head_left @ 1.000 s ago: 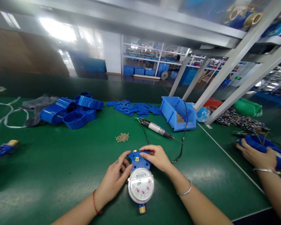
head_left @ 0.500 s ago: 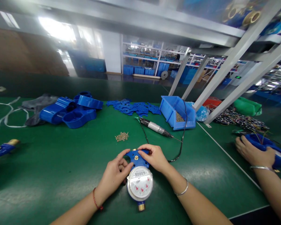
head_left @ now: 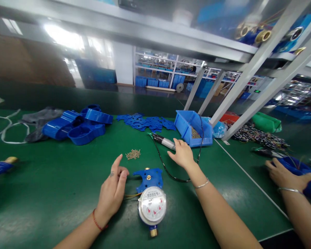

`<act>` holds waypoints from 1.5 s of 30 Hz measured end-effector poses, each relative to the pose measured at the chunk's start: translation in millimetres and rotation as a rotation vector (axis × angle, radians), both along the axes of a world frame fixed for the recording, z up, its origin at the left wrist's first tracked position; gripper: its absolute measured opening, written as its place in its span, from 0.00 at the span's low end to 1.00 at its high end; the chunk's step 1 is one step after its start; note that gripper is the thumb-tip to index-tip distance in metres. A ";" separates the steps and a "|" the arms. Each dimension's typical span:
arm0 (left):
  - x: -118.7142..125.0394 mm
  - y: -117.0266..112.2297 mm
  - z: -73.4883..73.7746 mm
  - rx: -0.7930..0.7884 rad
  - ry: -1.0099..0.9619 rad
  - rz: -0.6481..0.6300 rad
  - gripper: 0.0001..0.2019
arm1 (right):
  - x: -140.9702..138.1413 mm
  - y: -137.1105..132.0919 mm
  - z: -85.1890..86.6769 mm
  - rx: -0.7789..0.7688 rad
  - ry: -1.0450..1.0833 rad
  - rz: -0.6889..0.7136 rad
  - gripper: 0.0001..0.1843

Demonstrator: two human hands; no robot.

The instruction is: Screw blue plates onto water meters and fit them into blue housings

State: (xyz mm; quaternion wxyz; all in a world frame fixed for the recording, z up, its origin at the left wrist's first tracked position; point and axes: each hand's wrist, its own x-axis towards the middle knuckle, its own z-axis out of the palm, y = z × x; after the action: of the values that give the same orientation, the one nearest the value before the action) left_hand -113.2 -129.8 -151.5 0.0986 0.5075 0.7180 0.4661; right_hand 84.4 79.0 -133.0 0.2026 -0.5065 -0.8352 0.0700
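Note:
A water meter (head_left: 152, 204) with a white dial lies on the green bench in front of me. A flat blue bracket plate (head_left: 155, 178) sits over its upper end, around a brass fitting. My left hand (head_left: 112, 190) is just left of the plate, free of it, with index finger stretched out and nothing held. At the electric screwdriver (head_left: 168, 143), my right hand (head_left: 182, 154) reaches over the silver body with thumb and fingers apart; its tip is hidden behind the hand. Beyond my left fingers lies a small pile of screws (head_left: 133, 154).
Blue plastic housings (head_left: 86, 133) and a heap of blue plates (head_left: 145, 122) lie at the back. A blue bin (head_left: 181, 126) holds more screws beside the shelf posts. At right, a co-worker's hand (head_left: 285, 176) holds a blue part.
Both hands have let go of the blue plate. My left hand has drawn back to the left; my right hand has moved up and right to the screwdriver.

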 end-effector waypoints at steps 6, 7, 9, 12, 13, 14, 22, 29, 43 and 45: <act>-17.6 11.2 -9.7 0.059 0.094 0.045 0.24 | -22.1 36.2 -19.8 -0.060 -0.129 -0.015 0.35; -22.6 12.9 -11.4 0.047 0.131 0.047 0.23 | -21.6 38.0 -22.0 -0.053 -0.122 -0.003 0.33; -33.9 16.1 -13.4 0.016 0.188 0.045 0.21 | -15.4 37.3 -22.6 -0.012 -0.085 0.020 0.32; -51.8 22.8 -12.1 -0.058 0.291 0.016 0.19 | 4.6 28.9 -12.9 0.108 0.031 0.039 0.32; -57.4 26.0 -10.8 -0.090 0.329 -0.001 0.18 | 12.9 25.6 -7.1 0.156 0.084 0.044 0.31; -62.4 29.9 -9.1 -0.124 0.369 -0.021 0.18 | 21.1 22.9 -0.5 0.204 0.138 0.045 0.30; -79.8 68.9 3.9 -0.386 0.641 -0.255 0.15 | 43.6 16.7 65.1 0.346 1.057 0.118 0.23; -82.6 80.9 13.3 -0.491 0.807 -0.377 0.15 | 32.4 -32.0 130.1 0.008 1.708 0.370 0.23; -86.3 93.0 11.1 -0.511 0.940 -0.489 0.05 | 39.0 -58.2 149.3 -0.271 1.812 0.456 0.12; -84.6 94.2 9.4 -0.516 0.944 -0.482 0.05 | 39.3 -58.1 148.9 -0.339 1.800 0.490 0.14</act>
State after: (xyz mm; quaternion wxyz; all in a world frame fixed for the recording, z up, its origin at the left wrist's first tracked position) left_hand -197.8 -35.7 -142.1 -0.0082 0.7685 0.6388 -0.0355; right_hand 123.6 20.9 15.9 0.6739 -0.0953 -0.4269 0.5954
